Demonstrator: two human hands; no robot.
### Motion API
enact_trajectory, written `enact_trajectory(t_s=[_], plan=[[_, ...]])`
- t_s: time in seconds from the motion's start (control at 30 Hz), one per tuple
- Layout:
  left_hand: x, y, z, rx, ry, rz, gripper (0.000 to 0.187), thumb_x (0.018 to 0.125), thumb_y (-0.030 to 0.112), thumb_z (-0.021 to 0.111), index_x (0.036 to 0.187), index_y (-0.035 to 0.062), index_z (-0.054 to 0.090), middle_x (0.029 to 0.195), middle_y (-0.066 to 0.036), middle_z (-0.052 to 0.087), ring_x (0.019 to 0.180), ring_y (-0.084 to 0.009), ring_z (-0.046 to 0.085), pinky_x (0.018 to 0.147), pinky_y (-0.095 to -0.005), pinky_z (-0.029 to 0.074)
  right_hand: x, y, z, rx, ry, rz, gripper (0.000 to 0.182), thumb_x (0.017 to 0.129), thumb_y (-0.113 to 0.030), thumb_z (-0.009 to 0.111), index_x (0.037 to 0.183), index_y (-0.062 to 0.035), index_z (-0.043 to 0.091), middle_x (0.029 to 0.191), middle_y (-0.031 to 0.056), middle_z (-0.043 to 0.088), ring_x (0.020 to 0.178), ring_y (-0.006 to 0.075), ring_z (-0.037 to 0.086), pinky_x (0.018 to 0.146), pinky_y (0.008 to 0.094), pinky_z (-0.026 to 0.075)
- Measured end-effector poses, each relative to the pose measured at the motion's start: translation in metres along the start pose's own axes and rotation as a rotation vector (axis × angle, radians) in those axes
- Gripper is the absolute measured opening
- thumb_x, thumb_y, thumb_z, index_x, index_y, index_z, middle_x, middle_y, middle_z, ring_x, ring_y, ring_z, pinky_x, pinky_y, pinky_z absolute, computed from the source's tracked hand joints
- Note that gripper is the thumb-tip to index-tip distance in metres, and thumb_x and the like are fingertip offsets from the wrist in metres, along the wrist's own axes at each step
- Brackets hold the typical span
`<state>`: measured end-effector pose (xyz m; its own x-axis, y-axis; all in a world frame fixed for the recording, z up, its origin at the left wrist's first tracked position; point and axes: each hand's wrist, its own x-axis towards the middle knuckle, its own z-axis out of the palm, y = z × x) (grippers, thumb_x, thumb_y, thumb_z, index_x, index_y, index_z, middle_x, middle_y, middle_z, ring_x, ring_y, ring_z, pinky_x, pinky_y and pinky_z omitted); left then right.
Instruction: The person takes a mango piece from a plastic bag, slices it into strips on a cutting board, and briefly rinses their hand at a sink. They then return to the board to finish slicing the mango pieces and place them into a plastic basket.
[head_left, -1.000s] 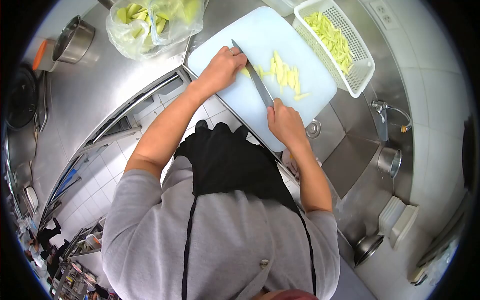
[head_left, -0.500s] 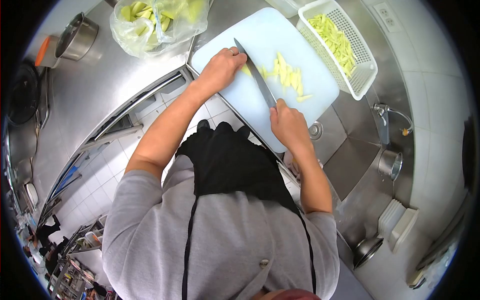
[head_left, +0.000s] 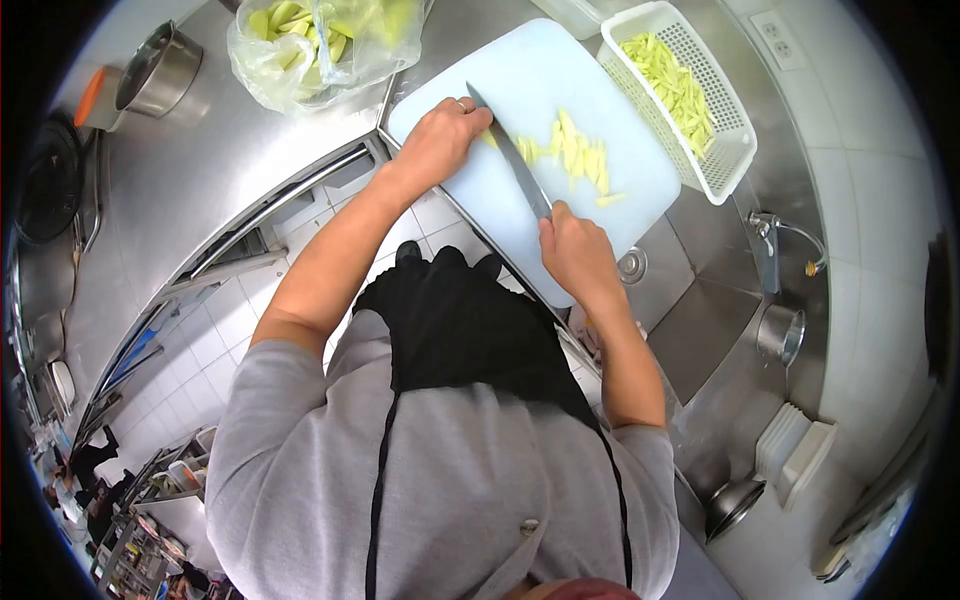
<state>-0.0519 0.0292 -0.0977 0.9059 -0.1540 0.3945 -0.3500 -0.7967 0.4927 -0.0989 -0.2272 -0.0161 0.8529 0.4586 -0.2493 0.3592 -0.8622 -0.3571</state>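
Observation:
My right hand (head_left: 580,252) is wrapped round the handle of a kitchen knife (head_left: 518,160), whose long blade slants up and left across a white cutting board (head_left: 545,65). My left hand (head_left: 443,140) rests on the board with bent fingers, right beside the blade near its tip. Under those fingertips a bit of pale green vegetable (head_left: 488,139) shows; the rest of it is hidden by the hand. To the right of the blade lie cut pale green strips (head_left: 580,155) in a loose pile.
A white perforated basket (head_left: 738,165) with more strips stands right of the board. A clear plastic bag (head_left: 265,85) of larger green pieces sits at upper left. Close by on the right are a sink (head_left: 705,335) and a faucet (head_left: 765,225). A metal pot (head_left: 165,75) stands far left.
The knife and both hands have hardly moved against the board. More thin strips show just right of the blade. The whole view has shifted slightly.

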Motion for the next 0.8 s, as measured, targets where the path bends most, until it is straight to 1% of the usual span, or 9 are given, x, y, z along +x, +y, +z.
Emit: enact_trajectory(t_s=[0.03, 0.13, 0.3, 0.4, 0.5, 0.53, 0.6, 0.7, 0.8], plan=[[-0.001, 0.000, 0.001, 0.000, 0.005, -0.004, 0.012, 0.088, -0.001, 0.067, 0.100, 0.0021, 0.068, 0.092, -0.015, 0.067, 0.092, -0.0365, 0.066, 0.081, -0.0472, 0.056, -0.001, -0.003, -0.004, 0.010, 0.011, -0.002, 0.022, 0.103, -0.017, 0.057, 0.099, 0.0038, 0.058, 0.075, 0.0322, 0.069, 0.073, 0.0532, 0.069, 0.071, 0.0603, 0.056], [-0.005, 0.004, 0.001, 0.003, 0.011, -0.008, 0.013, 0.089, -0.001, 0.066, 0.101, 0.0014, 0.069, 0.092, -0.016, 0.067, 0.093, -0.0366, 0.066, 0.082, -0.0470, 0.056, 0.002, 0.005, 0.012, -0.007, -0.010, 0.002, 0.021, 0.103, -0.017, 0.058, 0.099, 0.0035, 0.058, 0.074, 0.0320, 0.069, 0.073, 0.0529, 0.069, 0.071, 0.0602, 0.056], [-0.005, 0.002, 0.000, 0.043, 0.034, -0.011, 0.014, 0.089, -0.002, 0.065, 0.102, 0.0006, 0.069, 0.092, -0.016, 0.068, 0.094, -0.0367, 0.066, 0.082, -0.0457, 0.057, -0.004, -0.002, -0.002, -0.005, -0.018, -0.007, 0.021, 0.103, -0.017, 0.057, 0.099, 0.0032, 0.058, 0.075, 0.0318, 0.069, 0.074, 0.0522, 0.070, 0.071, 0.0601, 0.056], [-0.006, 0.002, 0.002, 0.031, 0.075, 0.001, 0.016, 0.088, -0.003, 0.065, 0.103, 0.0008, 0.069, 0.092, -0.016, 0.068, 0.094, -0.0366, 0.066, 0.081, -0.0452, 0.057, -0.004, 0.001, 0.006, -0.017, -0.051, 0.013, 0.021, 0.103, -0.018, 0.057, 0.099, 0.0028, 0.058, 0.076, 0.0317, 0.069, 0.075, 0.0520, 0.070, 0.072, 0.0605, 0.055], [-0.008, 0.003, 0.000, 0.055, 0.080, 0.003, 0.016, 0.088, -0.003, 0.065, 0.103, 0.0010, 0.069, 0.092, -0.016, 0.067, 0.094, -0.0366, 0.065, 0.081, -0.0458, 0.056, -0.002, -0.004, -0.004, -0.005, -0.047, 0.008, 0.022, 0.103, -0.018, 0.057, 0.098, 0.0028, 0.058, 0.076, 0.0317, 0.069, 0.075, 0.0521, 0.070, 0.072, 0.0608, 0.055], [-0.009, 0.004, -0.001, 0.057, 0.070, -0.014, 0.020, 0.086, -0.005, 0.063, 0.104, 0.0013, 0.070, 0.096, -0.016, 0.067, 0.096, -0.0366, 0.065, 0.084, -0.0456, 0.056, -0.003, -0.007, -0.009, 0.007, -0.037, 0.011, 0.022, 0.104, -0.018, 0.057, 0.098, 0.0028, 0.058, 0.076, 0.0317, 0.069, 0.075, 0.0522, 0.069, 0.073, 0.0608, 0.055], [-0.010, 0.006, -0.003, 0.057, 0.047, -0.041, 0.029, 0.081, -0.007, 0.060, 0.106, 0.0019, 0.071, 0.102, -0.017, 0.068, 0.100, -0.0367, 0.065, 0.089, -0.0453, 0.056, 0.003, 0.002, 0.007, 0.023, -0.037, -0.021, 0.022, 0.104, -0.019, 0.057, 0.098, 0.0027, 0.058, 0.076, 0.0310, 0.069, 0.075, 0.0519, 0.069, 0.073, 0.0603, 0.055], [-0.014, 0.001, 0.001, 0.071, 0.095, -0.052, 0.012, 0.088, -0.003, 0.067, 0.100, 0.0006, 0.068, 0.094, -0.015, 0.065, 0.093, -0.0368, 0.064, 0.082, -0.0465, 0.054, 0.004, 0.013, 0.004, 0.007, -0.019, -0.052, 0.022, 0.103, -0.019, 0.057, 0.098, 0.0023, 0.059, 0.075, 0.0297, 0.069, 0.075, 0.0515, 0.069, 0.072, 0.0597, 0.055], [-0.018, -0.001, 0.000, 0.090, 0.067, -0.095, 0.015, 0.088, -0.002, 0.067, 0.102, 0.0009, 0.071, 0.096, -0.015, 0.066, 0.094, -0.0358, 0.063, 0.083, -0.0456, 0.053, -0.004, 0.006, -0.009, -0.038, -0.003, -0.005, 0.022, 0.103, -0.020, 0.058, 0.099, 0.0016, 0.059, 0.075, 0.0290, 0.070, 0.074, 0.0507, 0.069, 0.071, 0.0596, 0.055]])
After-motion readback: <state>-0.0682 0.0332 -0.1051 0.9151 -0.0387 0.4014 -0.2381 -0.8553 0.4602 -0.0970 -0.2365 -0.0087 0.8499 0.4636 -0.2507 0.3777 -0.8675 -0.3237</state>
